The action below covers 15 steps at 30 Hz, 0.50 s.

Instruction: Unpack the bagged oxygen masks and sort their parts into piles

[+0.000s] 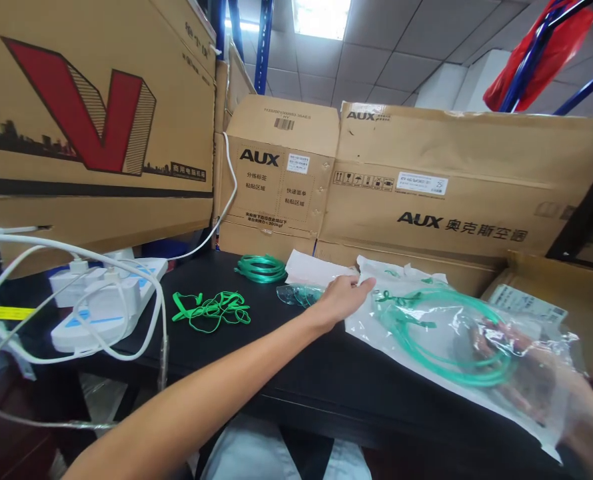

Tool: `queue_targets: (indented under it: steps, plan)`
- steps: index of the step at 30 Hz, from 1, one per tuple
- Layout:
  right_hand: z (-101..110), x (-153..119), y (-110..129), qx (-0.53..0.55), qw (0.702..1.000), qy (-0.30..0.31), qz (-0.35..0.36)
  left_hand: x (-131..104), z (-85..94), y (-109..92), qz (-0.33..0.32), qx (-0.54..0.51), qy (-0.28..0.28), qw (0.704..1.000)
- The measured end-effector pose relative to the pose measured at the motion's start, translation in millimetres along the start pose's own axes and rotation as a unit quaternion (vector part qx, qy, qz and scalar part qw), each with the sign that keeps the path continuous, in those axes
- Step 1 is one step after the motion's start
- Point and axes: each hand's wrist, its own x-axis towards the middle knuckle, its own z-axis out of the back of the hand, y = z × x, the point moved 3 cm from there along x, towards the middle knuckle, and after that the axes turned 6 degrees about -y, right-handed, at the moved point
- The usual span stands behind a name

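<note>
My left hand pinches the left edge of a clear plastic bag with a white paper back, just above the black table. A loose coil of green tubing lies in the bag, with small green ends near its left side. My right hand shows through the clear film at the bag's right end, its bent fingers closed about the right side of the coil; film glare partly blurs them. Left of the bag are another wound green tube coil and a tangled bundle of thin green cord with a strap.
A white power strip with plugs and white cables occupies the table's left side. Behind stand AUX cardboard boxes and a large box with a red V. Another clear packet lies beyond my left wrist.
</note>
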Motion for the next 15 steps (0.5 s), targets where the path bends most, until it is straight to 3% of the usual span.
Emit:
queue_targets:
  steps: [4, 7, 11, 15]
  plan:
    - [-10, -4, -8, 0.038, 0.998, -0.008, -0.055, 9, 7.5, 7, -0.011, 0.001, 0.004, 1.000]
    - [-20, -19, -12, 0.025, 0.998, -0.026, -0.048, 19, 23.4, 9, -0.019, 0.010, -0.008, 1.000]
    - [-25, -38, -19, 0.014, 0.999, 0.009, -0.036, 42, 56.2, 16, -0.021, 0.040, -0.072, 0.996]
    - [-7, -34, -34, 0.003, 0.997, 0.004, -0.076, 71, 97.5, 28, -0.003, 0.085, -0.163, 0.983]
